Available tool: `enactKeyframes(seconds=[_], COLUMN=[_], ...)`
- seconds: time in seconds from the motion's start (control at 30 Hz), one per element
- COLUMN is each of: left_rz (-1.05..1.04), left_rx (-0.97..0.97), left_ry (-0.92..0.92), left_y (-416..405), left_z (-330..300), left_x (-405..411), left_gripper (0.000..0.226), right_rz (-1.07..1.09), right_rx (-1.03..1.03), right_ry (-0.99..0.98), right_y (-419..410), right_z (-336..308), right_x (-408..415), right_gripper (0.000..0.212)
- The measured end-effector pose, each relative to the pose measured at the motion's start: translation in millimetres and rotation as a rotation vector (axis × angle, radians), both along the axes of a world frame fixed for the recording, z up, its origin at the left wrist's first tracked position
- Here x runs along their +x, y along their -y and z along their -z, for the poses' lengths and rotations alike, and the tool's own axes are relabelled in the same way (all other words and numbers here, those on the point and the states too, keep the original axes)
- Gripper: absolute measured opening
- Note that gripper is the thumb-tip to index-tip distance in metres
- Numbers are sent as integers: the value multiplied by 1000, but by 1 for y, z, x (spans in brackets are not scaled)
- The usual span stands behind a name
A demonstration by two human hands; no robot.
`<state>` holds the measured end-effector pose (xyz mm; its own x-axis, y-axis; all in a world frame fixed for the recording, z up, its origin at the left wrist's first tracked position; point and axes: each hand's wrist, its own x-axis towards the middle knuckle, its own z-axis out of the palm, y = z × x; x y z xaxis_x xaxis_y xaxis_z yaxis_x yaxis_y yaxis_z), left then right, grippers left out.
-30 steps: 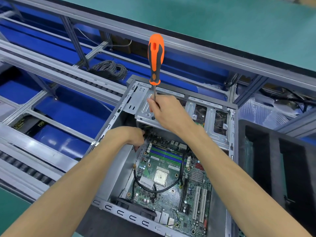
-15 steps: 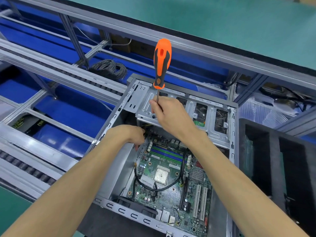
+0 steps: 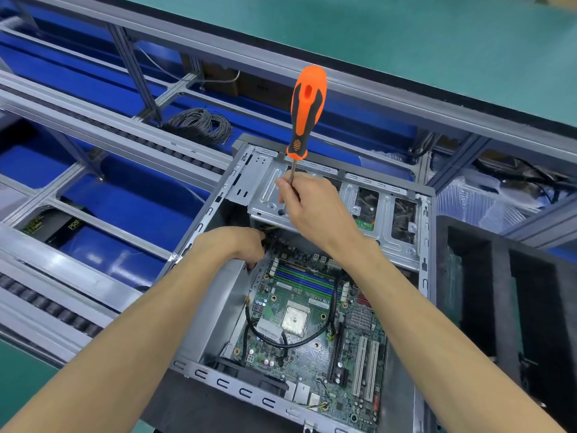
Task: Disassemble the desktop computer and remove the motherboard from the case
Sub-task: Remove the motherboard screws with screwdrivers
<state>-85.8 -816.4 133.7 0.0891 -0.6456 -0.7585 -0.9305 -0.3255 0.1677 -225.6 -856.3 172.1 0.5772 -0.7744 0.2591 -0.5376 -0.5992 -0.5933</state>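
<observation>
Inside the open case [image 3: 423, 245], the motherboard [image 3: 312, 332] lies flat toward 6 o'clock, a black cable [image 3: 265, 335] looped across it. The right hand [image 3: 315, 210] pinches the shaft of an orange screwdriver [image 3: 306, 110] at 12 o'clock; the left hand [image 3: 231, 245] reaches under the drive cage [image 3: 368, 214], its grip hidden. The board looks thin, stiff and fragile (best lifted by its bare edges).
</observation>
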Motion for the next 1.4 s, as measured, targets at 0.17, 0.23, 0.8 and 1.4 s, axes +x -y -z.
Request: enactKeyframes(seconds=[0.17, 0.23, 0.8, 1.4], left_rz=[-92, -122, -200, 58], left_rx=[-96, -110, -73, -211], left_ry=[-121, -163, -300, -378], left_y=[0, 0, -5, -20], left_z=[9, 11, 1, -49], left_x=[9, 10, 12, -33], left_gripper=[71, 70, 23, 34], right_rz=[27, 39, 327, 645], right_rx=[11, 48, 343, 297], right_ry=[76, 133, 266, 611], right_y=[4, 7, 33, 38], right_z=[-8, -13, -12, -60], right_x=[-1, -1, -16, -59], right_gripper=[42, 41, 41, 36])
